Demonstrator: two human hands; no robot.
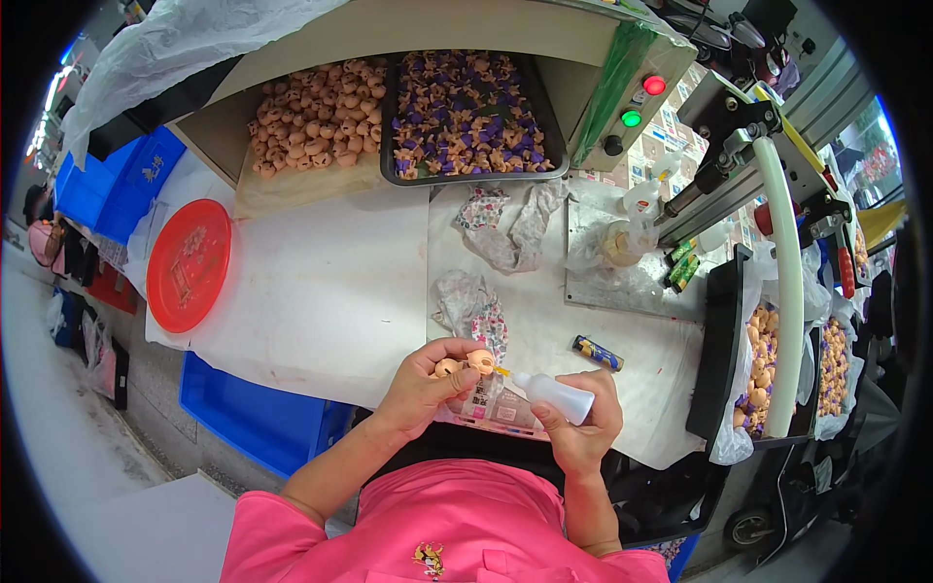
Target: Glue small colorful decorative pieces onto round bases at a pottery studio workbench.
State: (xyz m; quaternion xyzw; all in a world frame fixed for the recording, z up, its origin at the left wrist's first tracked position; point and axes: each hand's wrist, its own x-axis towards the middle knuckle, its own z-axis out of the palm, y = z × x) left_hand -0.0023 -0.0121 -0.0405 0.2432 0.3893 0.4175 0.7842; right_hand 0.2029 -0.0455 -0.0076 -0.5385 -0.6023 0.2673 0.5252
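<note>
In the head view, the left hand (420, 387) pinches two peach parts (480, 361), small and rounded, between thumb and fingers. The right hand (589, 413) is wrapped around a white bottle (559, 397), tilted so that its yellow nozzle (501, 370) points left at the nearer part; the tip is too small to tell for sure whether it touches. Both hands are close together over the near edge of the white-covered surface (321, 291).

Just beyond the left hand lies a crumpled rag (459, 296), with a second rag (525, 233) farther off. Just beyond the right hand is a dark blue tube (598, 353), lying on its side. Past that, a metal plate (591, 267) sits under a press (719, 180).

Well to the left of the hands is a red dish (220, 255) with small bits in it. Far ahead of them, a heap of peach parts (321, 117) sits beside a black tray (476, 179) full of peach and purple pieces (466, 107). To the right of the hands stands a black bin (717, 355); below and left of them is a blue bin (243, 403).
</note>
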